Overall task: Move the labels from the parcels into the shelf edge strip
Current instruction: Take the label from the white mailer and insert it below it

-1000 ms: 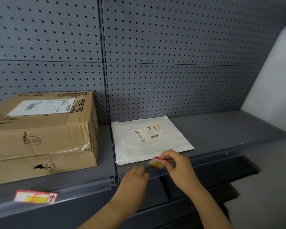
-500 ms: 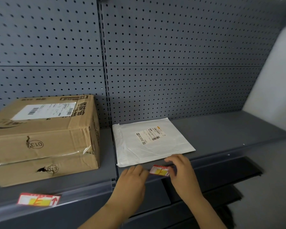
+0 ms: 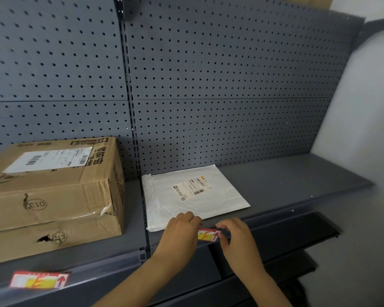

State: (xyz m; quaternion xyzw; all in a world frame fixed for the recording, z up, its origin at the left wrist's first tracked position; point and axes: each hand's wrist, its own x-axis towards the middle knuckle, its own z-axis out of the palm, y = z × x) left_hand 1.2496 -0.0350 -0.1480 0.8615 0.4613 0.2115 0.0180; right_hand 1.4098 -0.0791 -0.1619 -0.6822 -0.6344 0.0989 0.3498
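Fingers of both hands pinch a red label point(image 3: 208, 235) between them: left hand point(image 3: 179, 234) palm-down on its left end, right hand point(image 3: 238, 239) curled on its right.

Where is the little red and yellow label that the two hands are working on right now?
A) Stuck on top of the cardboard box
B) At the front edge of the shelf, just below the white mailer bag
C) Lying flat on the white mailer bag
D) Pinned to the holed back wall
B: the red and yellow label sits at the shelf edge strip between the left hand and right hand, just in front of the white mailer bag.
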